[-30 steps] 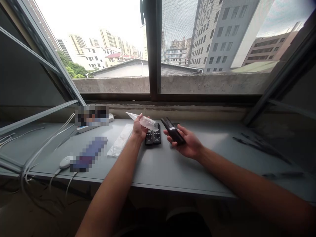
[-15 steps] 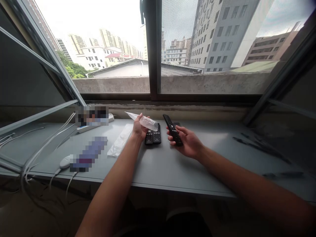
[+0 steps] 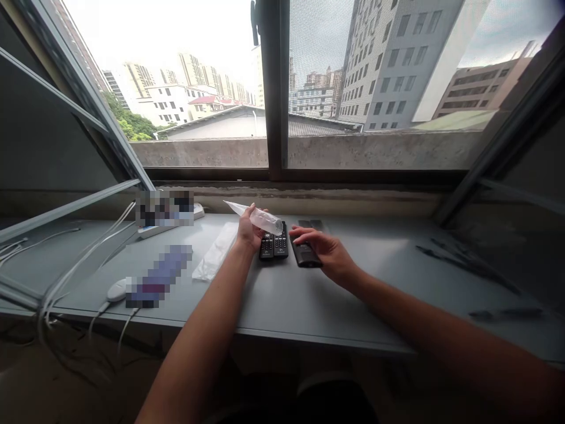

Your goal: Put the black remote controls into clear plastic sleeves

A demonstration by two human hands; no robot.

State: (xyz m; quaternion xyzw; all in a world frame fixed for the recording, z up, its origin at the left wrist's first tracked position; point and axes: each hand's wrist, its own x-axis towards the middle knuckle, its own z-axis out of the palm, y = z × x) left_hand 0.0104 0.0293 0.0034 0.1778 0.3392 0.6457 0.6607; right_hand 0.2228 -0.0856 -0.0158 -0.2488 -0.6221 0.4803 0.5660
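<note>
My left hand is closed around a clear plastic sleeve and holds it up above the grey table. Just right of it, two black remotes lie side by side on the table. My right hand rests palm down on a third black remote, which lies flat beside those two; its fingers lie over the remote's top. A flat clear plastic bag lies left of my left hand.
A white mouse and white cables lie at the table's left. A white power strip sits at the back left. Dark strips lie at the right. A window frame rises behind the table.
My right hand has turned over and lowered the black remote from the air onto the table, next to the two others. The left hand has stayed still with the sleeve.
</note>
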